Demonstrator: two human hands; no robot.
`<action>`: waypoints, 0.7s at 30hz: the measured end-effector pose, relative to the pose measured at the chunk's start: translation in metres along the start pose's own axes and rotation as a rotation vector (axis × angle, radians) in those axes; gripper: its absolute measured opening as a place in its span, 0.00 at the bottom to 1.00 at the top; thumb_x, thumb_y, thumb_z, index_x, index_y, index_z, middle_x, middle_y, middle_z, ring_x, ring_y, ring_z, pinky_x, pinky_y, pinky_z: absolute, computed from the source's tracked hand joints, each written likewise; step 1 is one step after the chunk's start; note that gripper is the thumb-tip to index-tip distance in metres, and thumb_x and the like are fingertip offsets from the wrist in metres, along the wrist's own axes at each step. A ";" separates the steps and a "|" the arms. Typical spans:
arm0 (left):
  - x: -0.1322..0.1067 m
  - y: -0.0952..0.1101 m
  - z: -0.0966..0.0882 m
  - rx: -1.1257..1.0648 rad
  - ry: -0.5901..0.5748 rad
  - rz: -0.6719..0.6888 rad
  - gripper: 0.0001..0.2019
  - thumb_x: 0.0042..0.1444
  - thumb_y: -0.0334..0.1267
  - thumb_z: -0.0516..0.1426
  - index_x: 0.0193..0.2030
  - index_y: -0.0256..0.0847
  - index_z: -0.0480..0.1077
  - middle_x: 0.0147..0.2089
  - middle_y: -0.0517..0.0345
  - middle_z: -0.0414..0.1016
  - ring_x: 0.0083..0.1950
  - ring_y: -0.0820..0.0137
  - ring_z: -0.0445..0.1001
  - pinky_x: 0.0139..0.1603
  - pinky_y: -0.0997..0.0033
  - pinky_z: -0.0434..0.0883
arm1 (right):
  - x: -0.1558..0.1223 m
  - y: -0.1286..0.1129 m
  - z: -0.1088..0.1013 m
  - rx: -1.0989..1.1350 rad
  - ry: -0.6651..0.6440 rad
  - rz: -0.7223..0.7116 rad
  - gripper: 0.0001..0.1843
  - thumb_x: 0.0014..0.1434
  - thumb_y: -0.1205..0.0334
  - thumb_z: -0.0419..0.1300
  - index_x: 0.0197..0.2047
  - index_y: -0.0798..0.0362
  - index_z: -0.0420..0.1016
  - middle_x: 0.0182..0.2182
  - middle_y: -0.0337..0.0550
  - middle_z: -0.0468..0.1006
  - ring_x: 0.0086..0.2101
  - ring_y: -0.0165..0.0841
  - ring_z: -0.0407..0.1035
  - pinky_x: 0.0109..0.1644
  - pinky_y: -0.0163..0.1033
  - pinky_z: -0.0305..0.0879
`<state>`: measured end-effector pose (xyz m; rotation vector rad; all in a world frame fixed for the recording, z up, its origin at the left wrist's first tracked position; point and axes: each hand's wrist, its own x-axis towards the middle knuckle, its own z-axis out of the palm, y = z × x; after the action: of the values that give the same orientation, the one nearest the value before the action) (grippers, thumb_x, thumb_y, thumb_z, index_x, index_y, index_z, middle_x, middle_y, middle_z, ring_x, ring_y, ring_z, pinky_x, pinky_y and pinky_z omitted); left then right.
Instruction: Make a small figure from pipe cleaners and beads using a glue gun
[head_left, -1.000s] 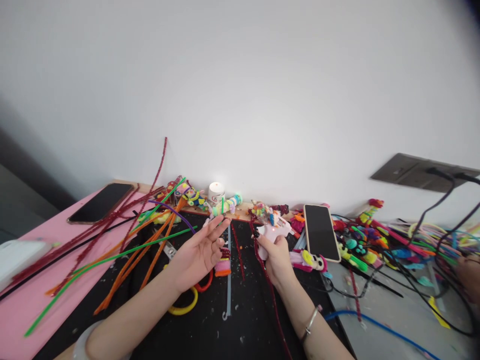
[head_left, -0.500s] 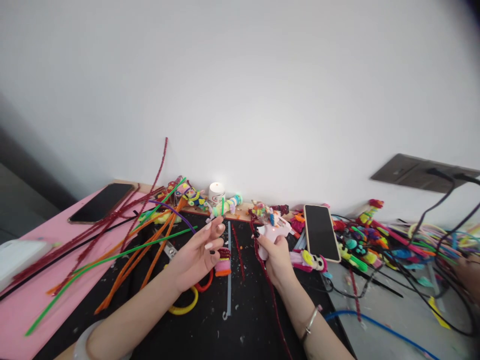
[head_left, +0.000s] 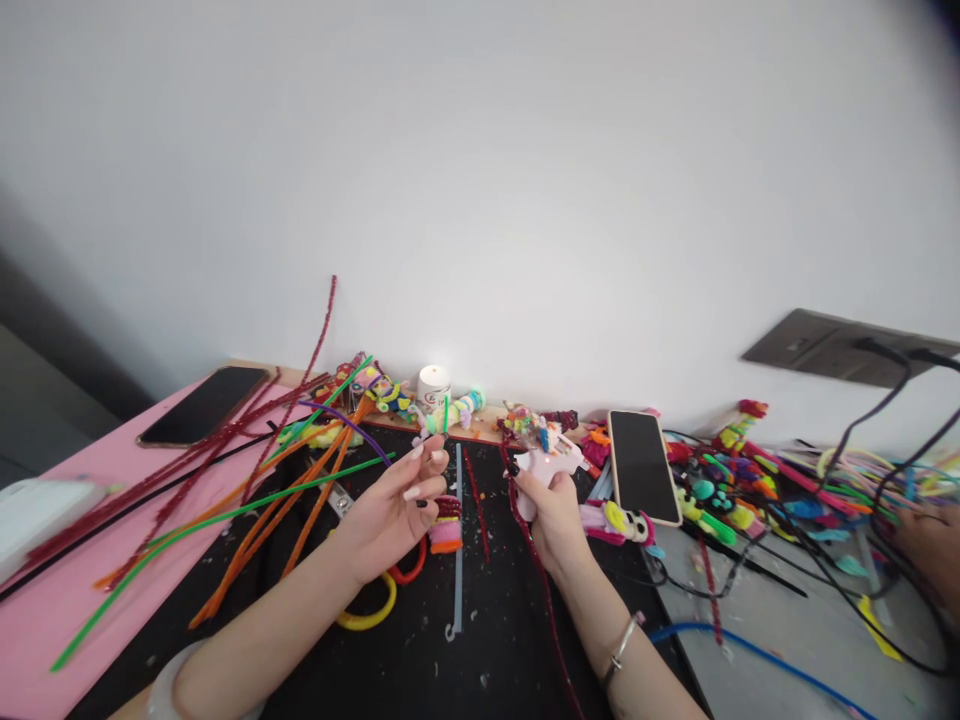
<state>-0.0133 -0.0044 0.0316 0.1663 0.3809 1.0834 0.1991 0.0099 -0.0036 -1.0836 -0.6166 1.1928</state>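
My left hand [head_left: 405, 510] is closed in a pinch, with a short green pipe cleaner piece [head_left: 446, 414] standing up from its fingertips. My right hand [head_left: 551, 510] is wrapped round the grip of a white hot glue gun [head_left: 547, 468]. Between my hands a translucent glue stick [head_left: 458, 560] lies on the black mat [head_left: 495, 630], beside a short dark red pipe cleaner [head_left: 476, 500]. A striped coil of pipe cleaner [head_left: 447, 525] rests just right of my left fingers. Below them are scissors [head_left: 369, 615] with yellow and red loops, partly hidden by my left hand.
Orange pipe cleaners [head_left: 255, 545] and other long stems spread over the pink sheet [head_left: 45, 590] at left. Phones are a dark one [head_left: 202, 405] and a cream-edged one [head_left: 645, 465]. A paper cup [head_left: 433, 385] stands by the wall. Black cables and another person's hand [head_left: 934, 545] are at right.
My left hand and the green piece have barely shifted, and the right hand keeps the glue gun in place. At the right edge, the other person's hand has moved slightly left.
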 end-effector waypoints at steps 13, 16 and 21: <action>0.009 -0.005 -0.006 0.570 0.141 0.212 0.10 0.58 0.37 0.72 0.44 0.35 0.83 0.34 0.63 0.76 0.22 0.84 0.63 0.23 0.83 0.68 | 0.001 0.003 -0.003 -0.040 -0.041 -0.018 0.25 0.36 0.58 0.84 0.37 0.54 0.84 0.33 0.44 0.88 0.33 0.38 0.81 0.42 0.41 0.78; 0.012 -0.008 -0.014 1.051 0.137 0.373 0.11 0.59 0.44 0.69 0.39 0.36 0.83 0.21 0.66 0.71 0.22 0.76 0.66 0.28 0.76 0.70 | 0.001 0.006 -0.004 -0.091 -0.093 -0.016 0.25 0.37 0.56 0.84 0.37 0.54 0.85 0.33 0.45 0.89 0.33 0.39 0.81 0.42 0.42 0.78; 0.014 -0.008 -0.022 1.384 0.079 0.532 0.13 0.62 0.46 0.62 0.41 0.38 0.84 0.25 0.63 0.75 0.22 0.72 0.70 0.28 0.71 0.71 | 0.003 0.016 -0.008 -0.214 -0.191 0.004 0.23 0.39 0.56 0.81 0.40 0.54 0.87 0.36 0.47 0.90 0.34 0.41 0.82 0.44 0.43 0.77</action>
<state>-0.0096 0.0031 0.0054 1.5181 1.1599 1.1673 0.1996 0.0102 -0.0219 -1.1573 -0.9067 1.2635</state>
